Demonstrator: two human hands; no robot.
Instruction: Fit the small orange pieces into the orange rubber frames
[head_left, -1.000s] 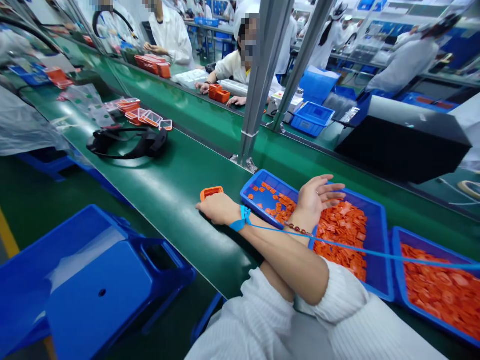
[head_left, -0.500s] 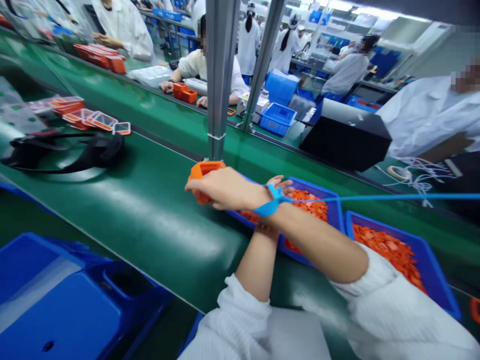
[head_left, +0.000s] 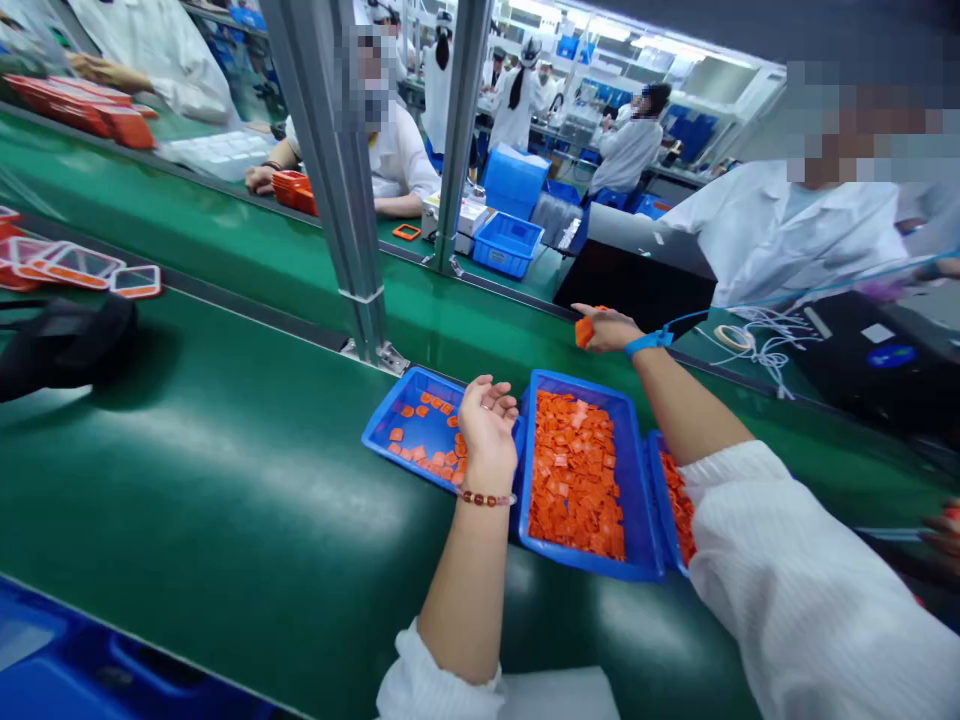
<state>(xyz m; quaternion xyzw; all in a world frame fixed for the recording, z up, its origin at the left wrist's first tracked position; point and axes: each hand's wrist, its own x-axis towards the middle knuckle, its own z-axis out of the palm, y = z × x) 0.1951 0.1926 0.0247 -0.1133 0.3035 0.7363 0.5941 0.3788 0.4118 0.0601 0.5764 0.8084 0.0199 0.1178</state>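
Observation:
My left hand (head_left: 487, 425) hangs palm up above the gap between a small blue tray (head_left: 397, 402) and a deeper blue tray (head_left: 577, 382), its fingers lightly curled and holding nothing. Loose orange squares (head_left: 424, 430) lie in the small tray, and a heap of orange pieces (head_left: 574, 475) fills the deeper one. Farther right, my right hand (head_left: 607, 330) grips an orange plastic part (head_left: 584, 332), partly hidden by the fingers, above the belt's far edge. A blue wrist strap (head_left: 649, 343) circles that wrist.
A third blue tray (head_left: 656, 470) of orange pieces stands at the right. A wide green conveyor belt (head_left: 210, 470) runs below, with a black headset (head_left: 67, 345) and orange frames (head_left: 67, 268) at left. A metal post (head_left: 352, 230) rises beyond; co-workers (head_left: 787, 230) stand nearby.
My crossed arms have come apart. My right hand has carried the orange part rightward to the belt's far side. My left hand now sits between the trays, and the view has swung right.

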